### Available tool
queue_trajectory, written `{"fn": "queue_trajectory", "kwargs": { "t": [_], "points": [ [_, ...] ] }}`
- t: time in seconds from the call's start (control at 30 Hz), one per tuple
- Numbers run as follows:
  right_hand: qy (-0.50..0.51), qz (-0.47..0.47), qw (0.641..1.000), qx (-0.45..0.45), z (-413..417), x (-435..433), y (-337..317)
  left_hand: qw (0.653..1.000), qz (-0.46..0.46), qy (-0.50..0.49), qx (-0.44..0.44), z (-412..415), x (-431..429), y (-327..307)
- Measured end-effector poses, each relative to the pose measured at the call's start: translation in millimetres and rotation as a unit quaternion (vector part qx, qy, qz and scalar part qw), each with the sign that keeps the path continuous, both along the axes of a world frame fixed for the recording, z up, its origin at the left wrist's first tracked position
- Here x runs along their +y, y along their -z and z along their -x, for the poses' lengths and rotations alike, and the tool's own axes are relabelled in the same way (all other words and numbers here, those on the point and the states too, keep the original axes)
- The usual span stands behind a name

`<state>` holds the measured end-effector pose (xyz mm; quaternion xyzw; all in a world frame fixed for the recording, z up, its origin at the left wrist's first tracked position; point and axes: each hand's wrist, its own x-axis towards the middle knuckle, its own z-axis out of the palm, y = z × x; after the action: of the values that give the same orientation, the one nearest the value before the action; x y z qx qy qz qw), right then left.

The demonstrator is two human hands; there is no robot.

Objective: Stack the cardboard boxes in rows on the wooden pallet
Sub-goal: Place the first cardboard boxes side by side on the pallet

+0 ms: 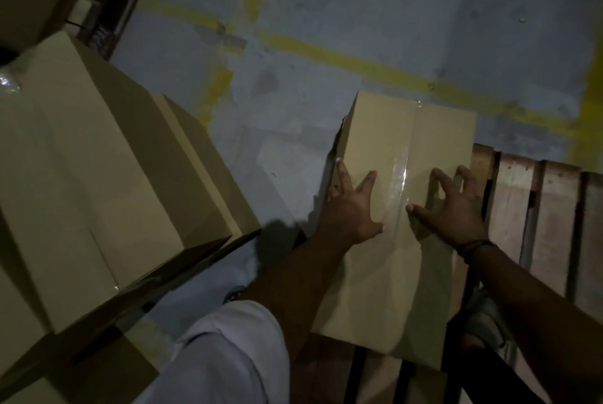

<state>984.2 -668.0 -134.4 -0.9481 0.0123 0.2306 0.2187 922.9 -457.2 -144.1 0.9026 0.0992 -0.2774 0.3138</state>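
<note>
Cardboard box (396, 224) sits centre-right of frame, long side running away from me, taped seam up its top. It lies on the left end of the wooden pallet (535, 217), whose slats show bare to the right and below the box. The box's far end looks to run past the pallet's far edge over the floor, but the light is dim, so I can't be sure.

Left hand (350, 207) is flat on the top near the left edge, fingers spread, the outer ones curling over that edge. It's pressing, not gripping. Right hand (452, 204) is on the top near the right edge, fingers arched, tips and thumb touching the cardboard, nothing closed around it. Dark band on that wrist.

My read: first box of the first row, being squared up. To do it well I'd keep both palms low and push evenly so it slides without twisting, line the left side flush with the pallet's left end, and pull it toward me if the far end really overhangs. I'd leave the right side straight along a slat so the next box butts against it with no gap.

Outward: stack of boxes (98, 181) fills the left of frame, well apart from the pallet, likely my supply. Grey floor (359, 12) with yellow lines (326, 52) across the top. Pale sleeve or clothing at bottom centre.
</note>
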Motion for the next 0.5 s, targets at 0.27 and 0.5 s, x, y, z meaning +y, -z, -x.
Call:
{"fn": "queue_trajectory", "kwargs": {
  "t": [0.27,0.5],
  "points": [
    [-0.011,0.002,1.0,-0.023,-19,0,3,1.0,0.0,-0.003,0.01,-17,3,-10],
    [-0.008,0.014,1.0,-0.023,-35,1,8,0.999,0.002,0.015,0.034,-32,7,-16]
  ]
}}
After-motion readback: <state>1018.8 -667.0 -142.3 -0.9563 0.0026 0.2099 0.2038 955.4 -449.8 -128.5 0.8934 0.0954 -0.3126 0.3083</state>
